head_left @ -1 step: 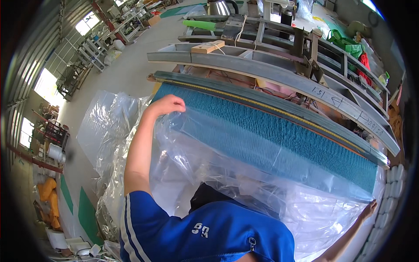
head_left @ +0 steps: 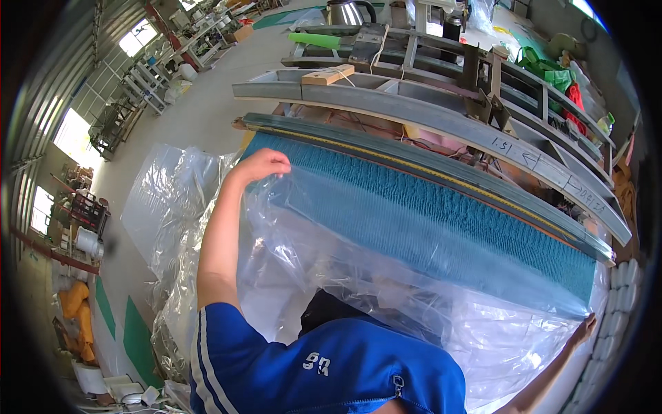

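A see-through plastic sheet (head_left: 324,265) stretches between my two hands and falls in loose folds toward my body. My left hand (head_left: 265,165) is closed on the sheet's edge near the left end of a ribbed teal panel (head_left: 441,200). Far to the right, my right hand (head_left: 586,328) pinches the sheet by the panel's right end, with some fingers hidden. The sheet overlaps the panel's nearer part, and teal ribs show through it. Along the panel's far edge runs a dark bar with a yellow strip (head_left: 414,163).
A long grey metal frame (head_left: 427,110) lies beyond the panel, bearing a small wooden block (head_left: 328,74) and a green roll (head_left: 314,40). Crumpled plastic (head_left: 183,200) spreads at the left. White wrapped bundles (head_left: 616,310) line the right side. A metal kettle (head_left: 345,12) stands at the back.
My left hand has shifted very slightly left. The plastic sheet's edge between my hands lies a little differently over the teal panel. My right hand looks nearly still.
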### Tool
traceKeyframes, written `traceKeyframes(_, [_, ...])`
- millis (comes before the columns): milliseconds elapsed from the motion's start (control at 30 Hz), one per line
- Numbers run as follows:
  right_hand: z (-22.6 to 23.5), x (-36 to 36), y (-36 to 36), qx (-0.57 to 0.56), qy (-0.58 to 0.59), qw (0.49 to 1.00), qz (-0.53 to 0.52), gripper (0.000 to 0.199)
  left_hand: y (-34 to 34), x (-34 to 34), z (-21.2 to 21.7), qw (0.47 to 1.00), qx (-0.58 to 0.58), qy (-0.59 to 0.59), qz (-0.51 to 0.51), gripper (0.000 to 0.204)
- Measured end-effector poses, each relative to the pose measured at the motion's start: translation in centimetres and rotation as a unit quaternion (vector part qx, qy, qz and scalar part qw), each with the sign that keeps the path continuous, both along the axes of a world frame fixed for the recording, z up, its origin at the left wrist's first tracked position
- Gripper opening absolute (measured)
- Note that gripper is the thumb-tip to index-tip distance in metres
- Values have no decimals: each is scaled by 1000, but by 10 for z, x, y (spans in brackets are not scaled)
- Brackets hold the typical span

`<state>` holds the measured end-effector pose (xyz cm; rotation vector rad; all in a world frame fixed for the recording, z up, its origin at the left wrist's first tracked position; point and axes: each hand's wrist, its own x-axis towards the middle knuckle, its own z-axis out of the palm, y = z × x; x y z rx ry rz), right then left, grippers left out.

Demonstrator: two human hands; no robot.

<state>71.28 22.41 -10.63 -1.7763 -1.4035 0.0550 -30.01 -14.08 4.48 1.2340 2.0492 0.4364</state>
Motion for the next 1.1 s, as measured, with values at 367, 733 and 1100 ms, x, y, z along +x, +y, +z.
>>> traceKeyframes(367, [31, -42, 52, -50, 225, 971, 63, 29, -21, 21, 22, 895, 333, -280, 96, 22])
traceKeyframes(733, [11, -60, 63, -50, -48, 997, -38, 33, 10, 52, 28, 987, 158, -8, -32, 14])
traceKeyframes(1100, [29, -18, 53, -45, 179, 979, 88, 25, 36, 49, 12, 962, 257, -42, 78, 19])
